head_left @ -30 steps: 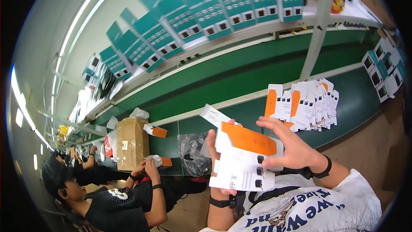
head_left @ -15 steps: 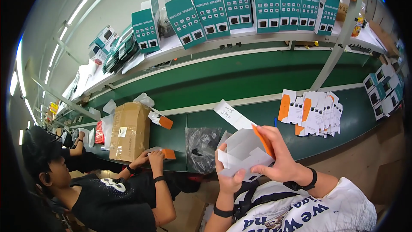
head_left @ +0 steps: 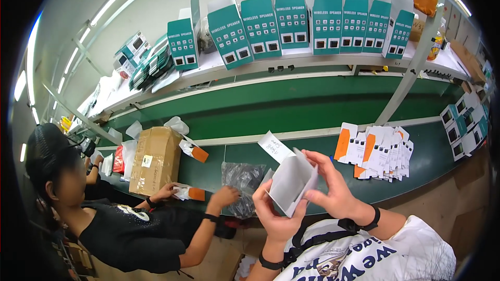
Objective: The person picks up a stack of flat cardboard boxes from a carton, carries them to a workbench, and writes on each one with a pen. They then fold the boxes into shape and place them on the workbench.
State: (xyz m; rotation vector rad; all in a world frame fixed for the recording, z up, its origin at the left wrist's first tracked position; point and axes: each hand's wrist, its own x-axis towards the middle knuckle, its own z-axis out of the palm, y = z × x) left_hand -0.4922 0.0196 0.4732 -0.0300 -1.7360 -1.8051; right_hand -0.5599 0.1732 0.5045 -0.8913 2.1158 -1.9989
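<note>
In front of my chest I hold a small open carton, pale grey inside, with its open end facing up toward me. My left hand grips its lower left side, the fingers wrapped round the edge. On the opposite side my right hand holds the wall and a raised flap, thumb at the near corner. Just beyond the carton lies a white strip with handwriting. Left of my left hand is a clear plastic bag with something dark in it.
Flattened white-and-orange cartons lie in a pile at the right. A brown cardboard box stands left. A co-worker's hand reaches to the plastic bag. Teal cartons line the shelf above; a metal post rises at the right.
The carton has turned in my hands, so its orange flap no longer shows and its inside faces me more. The co-worker's hand has moved right, from the small orange-ended box to the plastic bag.
</note>
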